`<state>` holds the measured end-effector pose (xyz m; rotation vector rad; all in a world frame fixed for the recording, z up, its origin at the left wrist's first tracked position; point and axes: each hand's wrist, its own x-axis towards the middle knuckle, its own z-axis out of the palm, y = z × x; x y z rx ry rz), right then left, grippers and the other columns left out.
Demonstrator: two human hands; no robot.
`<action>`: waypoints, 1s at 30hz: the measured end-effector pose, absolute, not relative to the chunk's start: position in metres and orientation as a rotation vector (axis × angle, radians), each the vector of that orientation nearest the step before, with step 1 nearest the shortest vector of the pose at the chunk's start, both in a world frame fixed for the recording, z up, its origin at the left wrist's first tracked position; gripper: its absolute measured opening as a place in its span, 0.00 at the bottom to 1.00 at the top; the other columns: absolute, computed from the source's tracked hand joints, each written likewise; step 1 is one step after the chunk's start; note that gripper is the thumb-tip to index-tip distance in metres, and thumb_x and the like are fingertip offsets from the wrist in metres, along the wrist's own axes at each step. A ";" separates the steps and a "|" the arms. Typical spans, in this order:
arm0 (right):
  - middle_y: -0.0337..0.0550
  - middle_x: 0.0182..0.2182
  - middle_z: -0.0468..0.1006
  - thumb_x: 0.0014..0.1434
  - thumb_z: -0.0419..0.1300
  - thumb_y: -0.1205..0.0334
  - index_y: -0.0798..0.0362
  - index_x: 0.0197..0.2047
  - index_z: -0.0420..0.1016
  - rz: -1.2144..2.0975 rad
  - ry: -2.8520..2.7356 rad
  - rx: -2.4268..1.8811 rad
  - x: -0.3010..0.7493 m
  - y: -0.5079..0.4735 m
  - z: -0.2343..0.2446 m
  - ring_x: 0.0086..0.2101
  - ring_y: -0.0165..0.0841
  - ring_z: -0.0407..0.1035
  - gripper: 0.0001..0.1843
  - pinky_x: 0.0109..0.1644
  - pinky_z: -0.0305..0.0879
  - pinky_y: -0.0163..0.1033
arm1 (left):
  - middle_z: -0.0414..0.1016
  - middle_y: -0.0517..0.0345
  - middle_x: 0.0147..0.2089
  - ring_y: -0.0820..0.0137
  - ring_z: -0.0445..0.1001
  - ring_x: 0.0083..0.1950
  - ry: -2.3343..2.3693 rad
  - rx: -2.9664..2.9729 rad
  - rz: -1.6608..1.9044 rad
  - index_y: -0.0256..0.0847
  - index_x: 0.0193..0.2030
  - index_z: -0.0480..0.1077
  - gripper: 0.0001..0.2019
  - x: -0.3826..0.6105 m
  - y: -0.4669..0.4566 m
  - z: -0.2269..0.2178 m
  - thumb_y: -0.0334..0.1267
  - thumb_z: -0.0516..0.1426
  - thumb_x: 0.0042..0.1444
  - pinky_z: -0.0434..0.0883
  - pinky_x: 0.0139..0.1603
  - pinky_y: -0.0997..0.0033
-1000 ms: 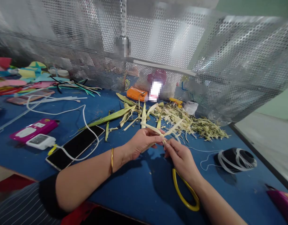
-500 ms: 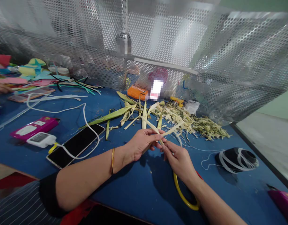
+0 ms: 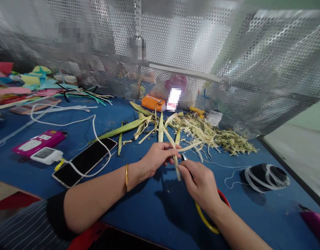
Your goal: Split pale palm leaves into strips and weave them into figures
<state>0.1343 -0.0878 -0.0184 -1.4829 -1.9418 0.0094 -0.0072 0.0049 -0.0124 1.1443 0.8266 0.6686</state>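
Note:
Pale dry husk strips (image 3: 177,166) cross between the thumb and fingers of my left hand (image 3: 160,158), with one end hanging down below the pinch. My right hand (image 3: 200,180) is closed around a pair of scissors with a red and yellow handle loop (image 3: 209,227). A short metal tip shows past its fingers, close beside the strips; most of the blades are hidden by the hand. The right thumb is at the hanging strip's edge; whether it touches cannot be made out. Behind the hands lie longer green husk leaves (image 3: 125,127).
A heap of shredded husk (image 3: 209,133) lies at the back, by an orange packet (image 3: 152,102). To the right is a black thread spool (image 3: 264,177). A phone (image 3: 84,162), white cable and magenta device (image 3: 40,142) lie left. A perforated metal screen (image 3: 180,41) borders the table.
My right hand has drawn slightly away from the left and turned, so the metal tip shows. The strip's lower end now hangs free below my left fingers.

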 end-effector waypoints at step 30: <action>0.42 0.31 0.82 0.61 0.59 0.69 0.51 0.36 0.74 -0.581 -1.882 -1.292 0.135 -0.093 -0.003 0.31 0.32 0.74 0.04 0.40 0.64 0.38 | 0.76 0.57 0.27 0.74 0.74 0.23 0.771 1.026 0.528 0.35 0.31 0.76 0.06 -0.002 -0.011 -0.007 0.33 0.57 0.50 0.63 0.20 0.78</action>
